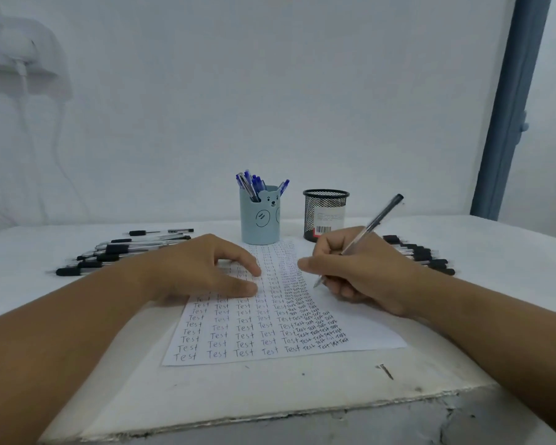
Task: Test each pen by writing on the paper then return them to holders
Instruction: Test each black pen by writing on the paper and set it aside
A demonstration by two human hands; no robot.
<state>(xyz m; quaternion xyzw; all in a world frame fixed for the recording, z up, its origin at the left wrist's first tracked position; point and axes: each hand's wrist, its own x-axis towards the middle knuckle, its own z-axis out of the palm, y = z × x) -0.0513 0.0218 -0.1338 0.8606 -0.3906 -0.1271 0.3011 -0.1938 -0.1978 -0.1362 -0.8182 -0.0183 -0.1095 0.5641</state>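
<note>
So the paper [270, 329] sat mid-table, packed with rows of "Test". Right hand [360, 271] pinched a black-capped pen [371, 226], tip down on the paper's right side. Left hand [203, 268] lay on the paper's left part, fingers relaxed, holding nothing. Behind the paper stood a blue bear holder [260, 220] full of blue pens [254, 184], a mesh holder [325, 213] just right of it. Black pens lay left [116, 252] and right [419, 253] of the paper.

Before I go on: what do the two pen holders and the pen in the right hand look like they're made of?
Blue holder: smooth matte plastic by the look, solid walls with a printed bear face. Black holder: wire mesh, likely metal, see-through grid with a barcode sticker. Pen in the right hand: clear glossy plastic barrel, dark end cap.
</note>
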